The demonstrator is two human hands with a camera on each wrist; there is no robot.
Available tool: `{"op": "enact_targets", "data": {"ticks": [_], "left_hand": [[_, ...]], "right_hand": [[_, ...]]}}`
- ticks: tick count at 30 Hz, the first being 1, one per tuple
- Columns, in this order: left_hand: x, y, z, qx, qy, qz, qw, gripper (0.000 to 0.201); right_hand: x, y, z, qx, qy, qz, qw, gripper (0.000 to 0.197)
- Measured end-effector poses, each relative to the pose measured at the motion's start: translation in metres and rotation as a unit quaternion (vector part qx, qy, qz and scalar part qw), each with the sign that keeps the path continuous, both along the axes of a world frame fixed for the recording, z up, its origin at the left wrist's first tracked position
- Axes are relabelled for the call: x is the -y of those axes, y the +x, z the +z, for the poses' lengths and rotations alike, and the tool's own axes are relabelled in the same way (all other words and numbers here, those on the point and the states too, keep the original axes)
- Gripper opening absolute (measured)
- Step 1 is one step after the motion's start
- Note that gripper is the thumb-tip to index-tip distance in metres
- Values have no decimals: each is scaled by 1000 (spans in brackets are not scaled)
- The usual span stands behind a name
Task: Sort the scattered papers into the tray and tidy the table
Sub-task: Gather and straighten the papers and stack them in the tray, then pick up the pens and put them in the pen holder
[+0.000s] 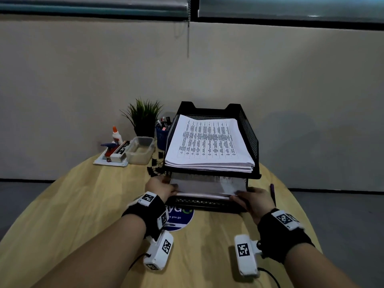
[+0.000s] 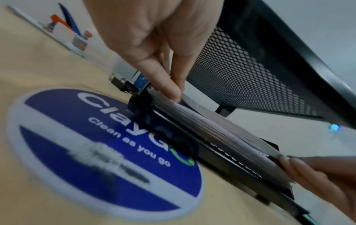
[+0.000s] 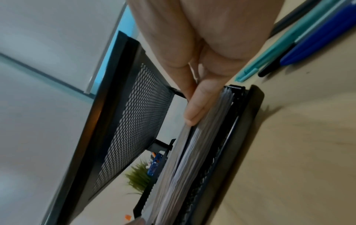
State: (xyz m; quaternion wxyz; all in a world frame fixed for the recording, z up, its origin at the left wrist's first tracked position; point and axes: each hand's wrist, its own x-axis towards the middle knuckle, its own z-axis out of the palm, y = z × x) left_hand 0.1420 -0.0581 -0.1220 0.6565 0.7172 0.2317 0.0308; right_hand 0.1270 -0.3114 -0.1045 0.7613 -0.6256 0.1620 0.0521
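Observation:
A black mesh two-tier tray (image 1: pixel 249 140) stands on the round wooden table. Its upper tier holds a thick pile of printed sheets (image 1: pixel 207 142). A second paper stack (image 1: pixel 207 187) lies partly inside the lower tier, its front edge sticking out. My left hand (image 1: pixel 162 187) pinches the stack's front left corner, and my right hand (image 1: pixel 253 199) pinches the front right corner. In the left wrist view my left hand (image 2: pixel 169 85) grips the stack (image 2: pixel 221 129) above the lower rim (image 2: pixel 221 164). In the right wrist view my right hand (image 3: pixel 196 106) clamps the sheets (image 3: pixel 192 159).
Left of the tray are a potted plant (image 1: pixel 143 119), a blue pen cup (image 1: pixel 162 136), a clear plastic box (image 1: pixel 140 150), a glue bottle (image 1: pixel 116 135) and black binder clips (image 1: pixel 154 167). A round blue sticker (image 1: pixel 180 217) lies before the tray. Pens (image 3: pixel 308 45) lie to its right.

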Motion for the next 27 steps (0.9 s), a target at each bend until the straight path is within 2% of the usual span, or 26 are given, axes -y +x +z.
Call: {"op": "enact_targets", "data": {"ticks": [3, 5, 6, 8, 10, 13, 15, 17, 20, 24, 25, 27], "left_hand": [[-2, 0, 1, 12, 50, 8, 999, 28], [0, -6, 4, -2, 83, 3, 997, 27], [0, -10, 6, -15, 127, -9, 992, 27], [-1, -17, 13, -41, 251, -47, 966, 29], [-2, -22, 20, -57, 313, -64, 946, 32], [-2, -29, 27, -55, 303, -62, 949, 31], [6, -37, 32, -40, 289, -69, 954, 22], [18, -46, 32, -18, 240, -78, 968, 11], [49, -61, 31, -27, 185, -157, 970, 22], [96, -79, 26, -79, 155, -313, 933, 19], [108, -81, 23, -87, 160, -339, 923, 15], [129, -83, 21, -103, 178, -383, 900, 5]], "right_hand": [[3, 3, -2, -15, -92, -16, 995, 16], [5, 4, -6, -43, -183, -11, 982, 15], [5, 3, -6, -50, -230, 1, 972, 17], [6, -2, -2, -48, -299, 25, 953, 23], [8, -11, 10, -34, -338, 35, 940, 29], [27, -21, 23, -12, -316, 2, 949, 34], [46, -34, 28, -14, -267, -29, 963, 29], [65, -48, 31, -35, -239, -18, 970, 21], [87, -67, 28, -69, -249, 13, 966, 13], [98, -72, 15, -69, -274, 19, 959, 12], [101, -70, 10, -71, -306, 38, 949, 16], [103, -63, 3, -78, -401, 105, 907, 30]]}}
